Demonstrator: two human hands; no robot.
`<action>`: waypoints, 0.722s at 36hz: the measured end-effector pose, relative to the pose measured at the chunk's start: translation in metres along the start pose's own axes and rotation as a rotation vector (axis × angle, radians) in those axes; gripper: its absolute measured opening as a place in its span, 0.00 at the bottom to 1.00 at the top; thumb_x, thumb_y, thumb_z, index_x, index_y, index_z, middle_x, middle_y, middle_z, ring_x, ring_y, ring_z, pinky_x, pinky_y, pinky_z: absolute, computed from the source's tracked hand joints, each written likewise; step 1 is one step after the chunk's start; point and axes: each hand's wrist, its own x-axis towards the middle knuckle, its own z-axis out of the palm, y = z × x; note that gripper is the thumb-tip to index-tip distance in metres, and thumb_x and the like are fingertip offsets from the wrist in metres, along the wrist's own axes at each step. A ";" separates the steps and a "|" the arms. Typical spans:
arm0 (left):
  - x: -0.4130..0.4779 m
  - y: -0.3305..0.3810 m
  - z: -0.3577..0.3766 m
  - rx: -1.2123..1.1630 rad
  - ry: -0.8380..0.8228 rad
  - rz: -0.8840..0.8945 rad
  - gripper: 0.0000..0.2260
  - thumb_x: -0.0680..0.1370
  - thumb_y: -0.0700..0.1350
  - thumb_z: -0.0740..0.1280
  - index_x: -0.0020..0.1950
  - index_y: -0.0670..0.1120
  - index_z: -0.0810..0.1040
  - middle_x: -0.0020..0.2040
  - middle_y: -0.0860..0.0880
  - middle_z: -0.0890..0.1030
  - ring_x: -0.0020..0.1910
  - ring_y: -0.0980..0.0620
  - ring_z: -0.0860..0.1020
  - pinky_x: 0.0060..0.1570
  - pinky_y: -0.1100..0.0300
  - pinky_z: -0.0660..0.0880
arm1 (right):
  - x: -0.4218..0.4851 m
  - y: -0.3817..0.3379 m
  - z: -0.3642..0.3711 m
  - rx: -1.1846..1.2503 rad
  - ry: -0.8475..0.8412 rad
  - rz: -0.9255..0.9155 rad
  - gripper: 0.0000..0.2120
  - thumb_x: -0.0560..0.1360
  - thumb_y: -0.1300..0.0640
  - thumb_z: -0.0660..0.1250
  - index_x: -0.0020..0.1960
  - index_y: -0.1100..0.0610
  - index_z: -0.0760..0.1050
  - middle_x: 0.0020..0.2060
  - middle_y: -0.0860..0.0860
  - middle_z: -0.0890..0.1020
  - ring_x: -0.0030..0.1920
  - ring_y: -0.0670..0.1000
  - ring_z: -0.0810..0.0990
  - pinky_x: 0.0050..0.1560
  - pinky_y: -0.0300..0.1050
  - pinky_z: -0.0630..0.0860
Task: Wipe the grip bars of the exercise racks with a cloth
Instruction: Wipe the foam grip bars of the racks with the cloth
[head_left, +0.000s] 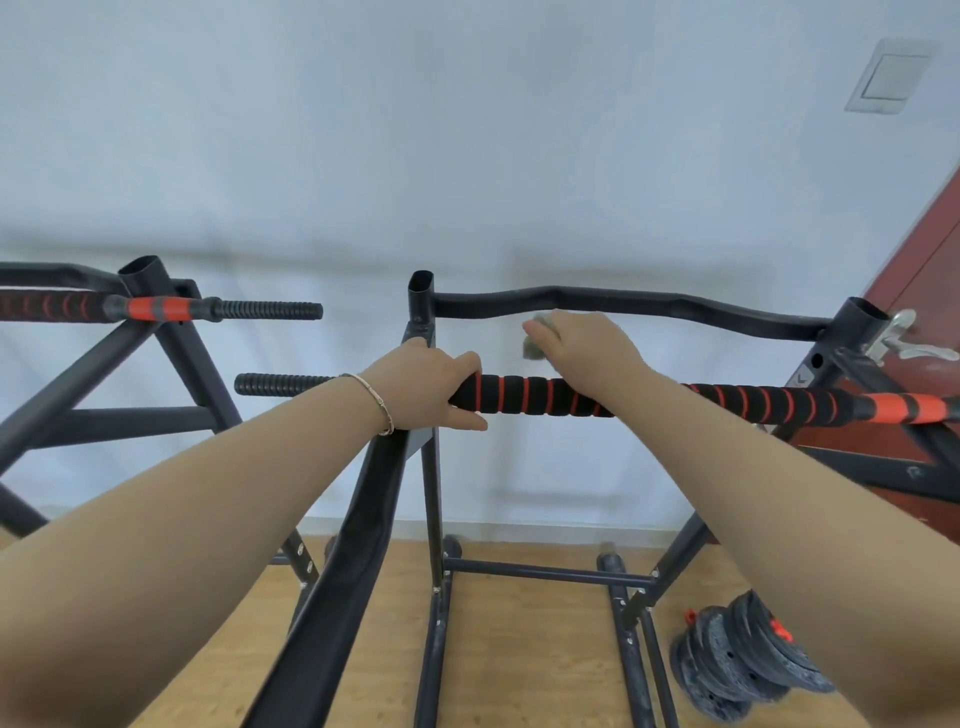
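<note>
Left bar (156, 307), well off to the left of the holding hand: black-and-orange foam on its own rack, ribbed end pointing this way. No hand or cloth is near it. Nothing shows whether it is wiped.

Left hand (426, 387) (thin bracelet (374, 402) at the wrist): fingers curled round the near bar (530, 397) at the left end of its foam, above the rack's upright. Looks like a steadying hold.

Just right of that grip, raised off the foam: right hand (587, 345), fingers bunched round a small grey cloth (535, 348). The cloth sits between the near bar and the curved rear bar (649, 302). Can't tell whether it touches the rear bar. The right forearm crosses over the near bar.

Progress, my reading: mid-job. The cloth is at this rack's inner stretch, and the long striped run right of the wiping hand out to the orange collar looks likely left to do. No wet streak or dust line shows, so what is done can't be read off.

Further right, in the way or close by: door (930, 260) with a metal handle (904, 338) right beside the rack's right post, tight for a hand there. Plates (748, 654) are stacked on the floor below, near the rack's foot.
</note>
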 end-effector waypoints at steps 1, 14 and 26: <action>-0.002 -0.004 0.000 -0.013 -0.002 -0.017 0.28 0.71 0.72 0.62 0.56 0.50 0.67 0.37 0.53 0.78 0.38 0.49 0.76 0.45 0.57 0.66 | -0.005 -0.005 0.003 -0.024 0.059 -0.085 0.22 0.81 0.42 0.48 0.50 0.52 0.77 0.45 0.49 0.81 0.42 0.51 0.76 0.44 0.49 0.71; -0.005 -0.012 0.001 -0.082 -0.103 -0.034 0.25 0.74 0.71 0.60 0.33 0.50 0.64 0.29 0.52 0.71 0.31 0.50 0.71 0.38 0.56 0.63 | -0.014 -0.019 0.045 -0.296 0.253 -0.449 0.27 0.79 0.37 0.50 0.44 0.58 0.75 0.31 0.51 0.78 0.27 0.54 0.70 0.35 0.45 0.65; -0.009 -0.014 -0.001 -0.078 -0.055 0.005 0.22 0.74 0.69 0.61 0.38 0.51 0.67 0.36 0.53 0.74 0.40 0.50 0.72 0.46 0.55 0.66 | 0.019 -0.041 0.014 -0.499 -0.217 -0.347 0.10 0.85 0.56 0.54 0.57 0.58 0.71 0.51 0.56 0.80 0.46 0.55 0.75 0.44 0.46 0.71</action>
